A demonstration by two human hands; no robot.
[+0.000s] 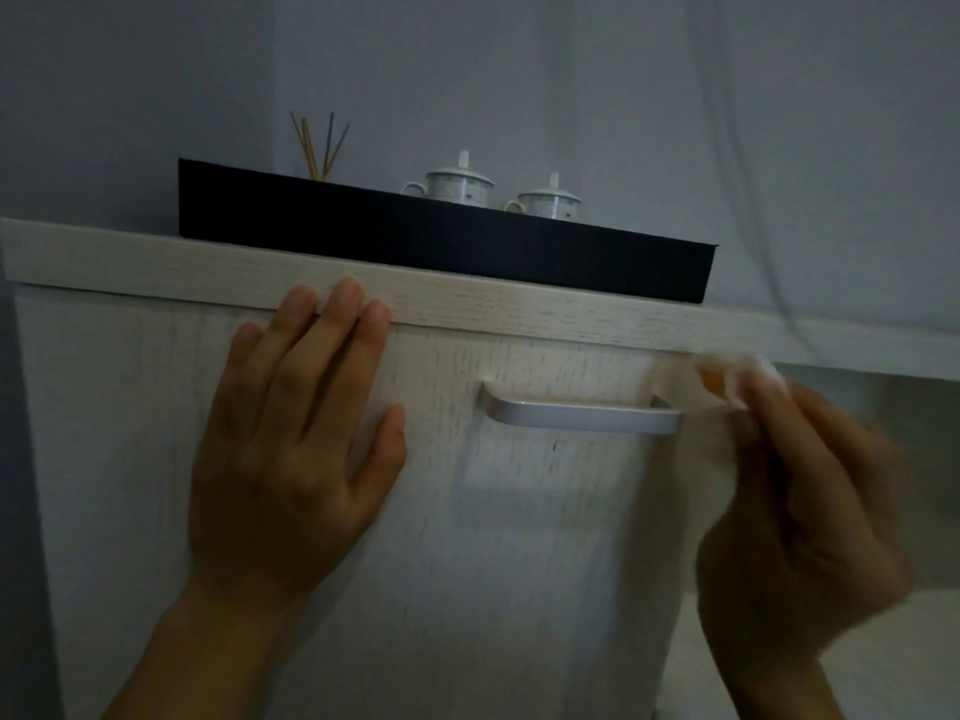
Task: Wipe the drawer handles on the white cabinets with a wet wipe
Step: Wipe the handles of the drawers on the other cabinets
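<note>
A white wood-grain cabinet (545, 537) fills the view, with a silver bar handle (576, 414) on its top drawer front. My left hand (296, 444) lies flat on the drawer front left of the handle, fingers straight, fingertips at the top edge. My right hand (800, 517), blurred by motion, holds a crumpled white wet wipe (696, 387) against the handle's right end. The wipe hides that end of the handle.
On the cabinet top (156, 262) stands a black tray (441, 241) holding two lidded white cups (460, 185) and several incense sticks (319, 142). A grey wall is behind. To the right of the cabinet a pale floor shows.
</note>
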